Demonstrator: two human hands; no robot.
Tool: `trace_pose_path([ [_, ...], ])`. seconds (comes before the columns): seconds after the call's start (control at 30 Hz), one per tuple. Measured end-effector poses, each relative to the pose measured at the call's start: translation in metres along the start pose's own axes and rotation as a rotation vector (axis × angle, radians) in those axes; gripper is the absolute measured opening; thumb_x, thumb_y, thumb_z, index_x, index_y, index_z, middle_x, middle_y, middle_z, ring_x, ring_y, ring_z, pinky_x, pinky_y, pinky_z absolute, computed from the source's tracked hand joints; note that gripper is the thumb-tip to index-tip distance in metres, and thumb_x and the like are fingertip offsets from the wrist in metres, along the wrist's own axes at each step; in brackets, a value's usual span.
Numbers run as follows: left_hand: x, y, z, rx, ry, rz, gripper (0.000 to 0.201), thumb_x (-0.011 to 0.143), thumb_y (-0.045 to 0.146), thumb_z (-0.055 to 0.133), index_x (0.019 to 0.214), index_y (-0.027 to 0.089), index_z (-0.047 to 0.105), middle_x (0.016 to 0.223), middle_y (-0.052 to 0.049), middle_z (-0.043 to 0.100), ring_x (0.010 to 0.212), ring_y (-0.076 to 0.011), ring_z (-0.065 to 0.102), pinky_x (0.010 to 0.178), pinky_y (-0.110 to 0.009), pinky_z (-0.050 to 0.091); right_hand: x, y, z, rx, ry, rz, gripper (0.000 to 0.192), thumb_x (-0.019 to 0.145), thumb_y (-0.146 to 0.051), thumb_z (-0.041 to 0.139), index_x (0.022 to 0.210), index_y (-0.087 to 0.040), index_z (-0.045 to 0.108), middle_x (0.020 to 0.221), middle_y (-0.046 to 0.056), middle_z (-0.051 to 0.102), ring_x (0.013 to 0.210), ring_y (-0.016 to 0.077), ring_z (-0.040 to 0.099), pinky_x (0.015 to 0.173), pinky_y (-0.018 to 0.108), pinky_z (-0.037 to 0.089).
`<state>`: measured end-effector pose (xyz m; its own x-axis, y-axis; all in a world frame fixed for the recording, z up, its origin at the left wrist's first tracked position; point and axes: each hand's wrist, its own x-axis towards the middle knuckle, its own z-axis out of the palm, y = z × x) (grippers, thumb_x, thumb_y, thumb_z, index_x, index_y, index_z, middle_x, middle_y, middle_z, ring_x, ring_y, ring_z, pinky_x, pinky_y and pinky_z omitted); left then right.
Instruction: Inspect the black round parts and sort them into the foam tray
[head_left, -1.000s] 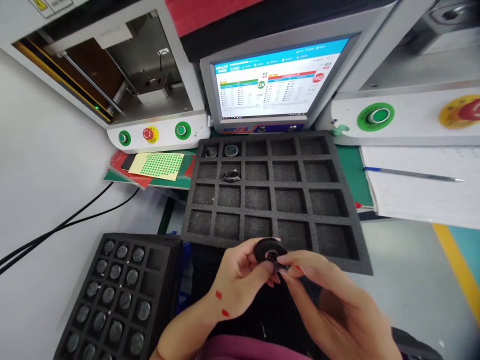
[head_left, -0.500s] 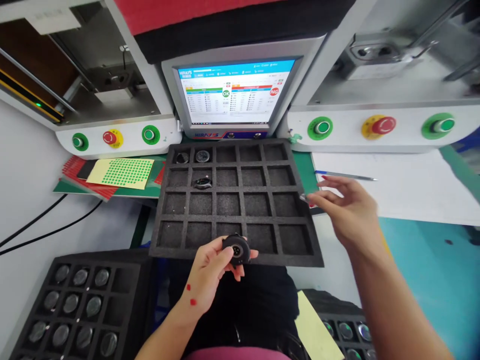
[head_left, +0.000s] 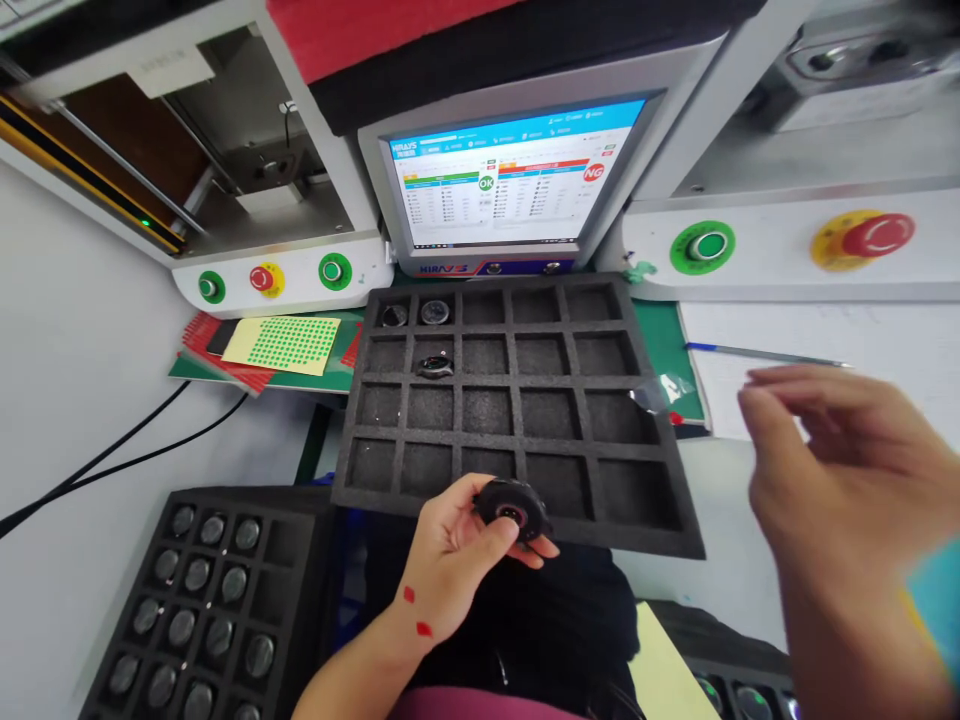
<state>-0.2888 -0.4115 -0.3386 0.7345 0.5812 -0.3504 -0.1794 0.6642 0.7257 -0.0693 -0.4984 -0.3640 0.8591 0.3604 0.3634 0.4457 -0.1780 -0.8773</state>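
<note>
My left hand is closed around a round black smartwatch body, its back with small metal contacts turned up and my thumb pressed on it. It is just over the front edge of a black foam tray. My right hand, smeared by motion, is raised at the right with thumb and forefinger pinched together; anything between them is hidden. Left of it, a clear piece of plastic film lies over the tray's right edge. Three watch bodies sit in the tray's left compartments, one being a tilted watch body.
Behind the tray stands a monitor showing OK and NG. Machines flank it, with green buttons and a red stop button. A sheet of green dots lies left, a pen right. Another filled foam tray stands lower left.
My right hand has moved away from the tray's edge to the right and nearer to me, leaving the clear film there. The watch body in my left hand has tilted, and the whole view has shifted.
</note>
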Motion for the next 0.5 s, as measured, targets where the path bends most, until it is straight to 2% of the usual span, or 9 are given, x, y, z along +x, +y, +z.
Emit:
trace_pose_path([
  [0.1,-0.005,-0.001,0.005,0.057,0.002,0.090,0.014,0.085,0.025,0.076,0.091,0.015,0.068,0.084,-0.004,0.076,0.080,-0.0135,0.073,0.075,-0.021,0.057,-0.035,-0.037,-0.008,0.137,-0.251,-0.002,0.009,0.086,-0.027,0.068,0.077,-0.025,0.066,0.093,0.003,0.071,0.089,0.0206,0.068,0.085,0.033,0.055],
  [0.2,-0.013,-0.001,0.006,0.144,0.001,0.184,0.010,0.087,0.020,0.073,0.094,0.018,0.067,0.097,-0.004,0.078,0.090,-0.0130,0.072,0.086,-0.022,0.055,-0.063,-0.058,-0.005,0.278,-0.454,0.020,0.011,0.088,-0.017,0.064,0.080,-0.025,0.067,0.096,0.000,0.073,0.086,0.0153,0.071,0.075,0.021,0.058],
  [0.37,-0.029,-0.002,-0.001,0.283,-0.086,0.309,0.015,0.089,0.016,0.069,0.102,0.024,0.067,0.123,-0.003,0.070,0.092,-0.0140,0.071,0.081,-0.025,0.056,-0.080,-0.067,0.002,0.399,-0.507,0.051,0.014,0.089,-0.013,0.064,0.085,-0.025,0.068,0.098,0.000,0.074,0.090,0.0129,0.071,0.080,0.018,0.058],
  [0.5,-0.038,0.000,0.000,0.338,-0.170,0.358,0.025,0.089,0.010,0.066,0.109,0.026,0.067,0.124,-0.004,0.070,0.095,-0.0154,0.072,0.081,-0.025,0.056,-0.082,-0.072,0.000,0.398,-0.517,0.041,0.013,0.088,-0.014,0.066,0.082,-0.025,0.069,0.099,0.001,0.074,0.088,0.0149,0.070,0.080,0.023,0.059],
])
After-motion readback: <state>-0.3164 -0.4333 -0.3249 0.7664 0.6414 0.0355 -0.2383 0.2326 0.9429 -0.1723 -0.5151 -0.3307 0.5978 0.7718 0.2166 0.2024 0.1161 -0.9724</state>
